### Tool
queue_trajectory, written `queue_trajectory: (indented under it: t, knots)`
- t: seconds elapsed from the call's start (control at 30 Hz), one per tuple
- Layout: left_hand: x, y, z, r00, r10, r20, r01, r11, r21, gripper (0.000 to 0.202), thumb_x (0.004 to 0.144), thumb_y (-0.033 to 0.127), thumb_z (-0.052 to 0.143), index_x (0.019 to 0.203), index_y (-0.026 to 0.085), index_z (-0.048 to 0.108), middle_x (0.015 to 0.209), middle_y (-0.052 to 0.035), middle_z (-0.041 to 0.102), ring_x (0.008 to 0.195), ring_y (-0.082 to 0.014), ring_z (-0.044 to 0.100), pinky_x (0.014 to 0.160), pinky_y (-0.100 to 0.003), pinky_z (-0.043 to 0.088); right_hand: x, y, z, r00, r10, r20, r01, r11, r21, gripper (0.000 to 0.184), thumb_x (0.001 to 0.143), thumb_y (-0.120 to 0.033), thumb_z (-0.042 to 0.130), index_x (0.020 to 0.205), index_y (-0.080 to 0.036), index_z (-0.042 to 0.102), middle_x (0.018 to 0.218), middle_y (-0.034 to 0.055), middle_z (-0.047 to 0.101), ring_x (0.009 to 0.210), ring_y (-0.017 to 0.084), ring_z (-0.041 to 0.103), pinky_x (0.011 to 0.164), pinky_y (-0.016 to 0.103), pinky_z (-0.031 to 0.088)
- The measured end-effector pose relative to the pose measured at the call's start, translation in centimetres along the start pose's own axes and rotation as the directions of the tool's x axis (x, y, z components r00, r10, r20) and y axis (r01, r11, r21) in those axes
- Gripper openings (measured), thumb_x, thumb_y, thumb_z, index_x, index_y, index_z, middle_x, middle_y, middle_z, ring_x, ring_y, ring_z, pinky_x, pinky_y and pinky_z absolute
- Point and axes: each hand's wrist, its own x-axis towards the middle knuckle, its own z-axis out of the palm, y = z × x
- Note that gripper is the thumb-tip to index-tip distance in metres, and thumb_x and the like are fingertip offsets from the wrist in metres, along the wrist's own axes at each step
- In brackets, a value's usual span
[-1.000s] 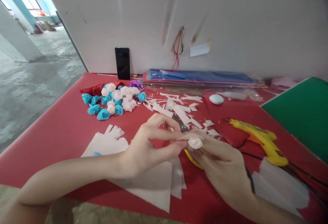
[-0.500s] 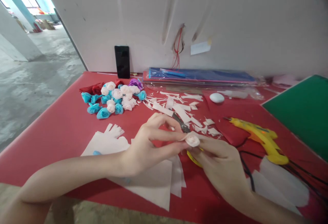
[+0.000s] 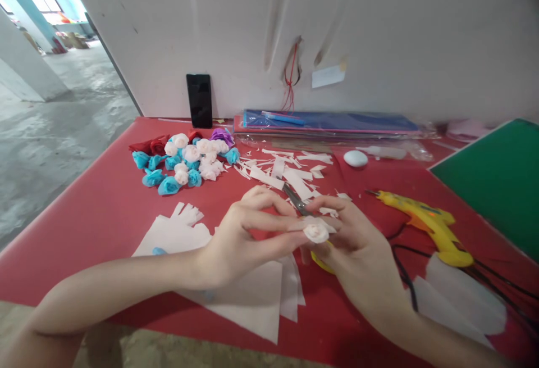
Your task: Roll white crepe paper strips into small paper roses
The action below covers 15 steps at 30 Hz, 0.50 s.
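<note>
Red counter (image 3: 96,199) against a pale wall (image 3: 168,25), littered with paper scraps (image 3: 266,177). Head view, the only one: white paper flower (image 3: 315,233) is up between both hands, above scissors (image 3: 293,195). Left grip (image 3: 240,239) pinches its left edge; right grip (image 3: 357,244) curls round the other side, can't tell if clenched. Risks, my guess: too hard a squeeze flattens petals; a slack pinch lets the paper unwind; fumbling drops it onto the scissors.
</note>
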Motion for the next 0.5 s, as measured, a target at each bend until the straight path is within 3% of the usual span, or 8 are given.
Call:
queue_trajectory:
  t: [0.1,0.2,0.27,0.37,0.5]
  knots:
    - [0.07,0.07,-0.04,1.0,-0.006,0.004,0.006,1.0,-0.015,0.014,0.078,0.018,0.057,0.078,0.016,0.071,0.068,-0.0017,0.054,0.068,-0.0118,0.046,0.076,-0.03,0.038,-0.05,0.17,0.06,0.998,-0.068,-0.012,0.068,0.998,-0.015,0.024,0.066,-0.032,0.068,0.084,-0.025,0.055,0.077,-0.0007,0.063,0.055,0.011,0.056,0.046,0.019,0.047]
    - [0.16,0.13,-0.09,0.998,-0.052,0.017,0.053,0.998,-0.032,0.013,0.077,0.017,0.057,0.077,0.017,0.071,0.067,-0.0013,0.053,0.069,-0.0119,0.046,0.071,-0.028,0.039,-0.01,0.36,-0.01,0.99,-0.14,-0.002,0.14,0.989,-0.047,0.012,0.071,-0.03,0.064,0.08,-0.026,0.058,0.091,0.0012,0.059,0.07,0.013,0.057,0.053,0.021,0.048]
    - [0.19,0.12,-0.09,0.996,-0.091,0.024,0.092,0.995,-0.045,0.013,0.076,0.016,0.058,0.075,0.016,0.07,0.067,-0.0011,0.054,0.068,-0.0116,0.047,0.068,-0.027,0.039,0.05,0.48,-0.12,0.985,-0.167,0.029,0.169,0.984,-0.062,0.003,0.073,-0.027,0.061,0.075,-0.026,0.059,0.087,0.0003,0.059,0.075,0.013,0.057,0.059,0.021,0.048]
    - [0.18,0.09,-0.02,0.992,-0.123,0.015,0.124,0.99,-0.066,0.012,0.075,0.015,0.058,0.072,0.014,0.07,0.067,-0.0009,0.053,0.066,-0.0107,0.047,0.065,-0.026,0.038,0.06,0.56,-0.38,0.978,-0.205,0.051,0.209,0.971,-0.115,0.004,0.074,-0.024,0.061,0.07,-0.026,0.061,0.076,-0.0015,0.061,0.073,0.013,0.057,0.066,0.023,0.047]
    - [0.12,0.14,0.09,0.987,-0.159,0.01,0.159,0.983,-0.091,0.012,0.075,0.015,0.058,0.073,0.015,0.07,0.066,0.0001,0.053,0.064,-0.01,0.047,0.064,-0.026,0.037,-0.1,0.32,-0.5,0.978,-0.203,0.036,0.206,0.97,-0.127,0.006,0.071,-0.021,0.063,0.071,-0.027,0.062,0.069,-0.0035,0.062,0.065,0.012,0.057,0.061,0.022,0.047]
